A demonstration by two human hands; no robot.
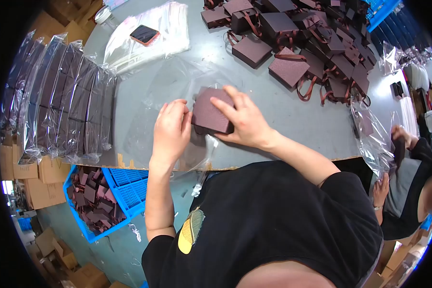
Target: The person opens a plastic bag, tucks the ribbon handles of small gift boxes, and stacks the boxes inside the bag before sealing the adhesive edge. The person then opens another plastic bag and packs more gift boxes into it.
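Dark maroon boxes (pixel 212 111) are held together near the middle of the table's front part. My right hand (pixel 242 117) wraps round their right side, thumb and fingers over the top face. At their left is my left hand (pixel 172 128), fingers bent and pressed together near the box edge; what it pinches, if anything, is too small to make out. Clear plastic film (pixel 153 110) lies under and around the boxes and trails over the table's front edge.
Maroon boxes with ribbons (pixel 289 67) are heaped at the back right. Wrapped stacks (pixel 57 98) stand at the left. Behind are plastic bags (pixel 170 33) with a phone (pixel 144 35) on top. A blue crate (pixel 87 233) sits below. A co-worker (pixel 403 192) handles plastic at the right.
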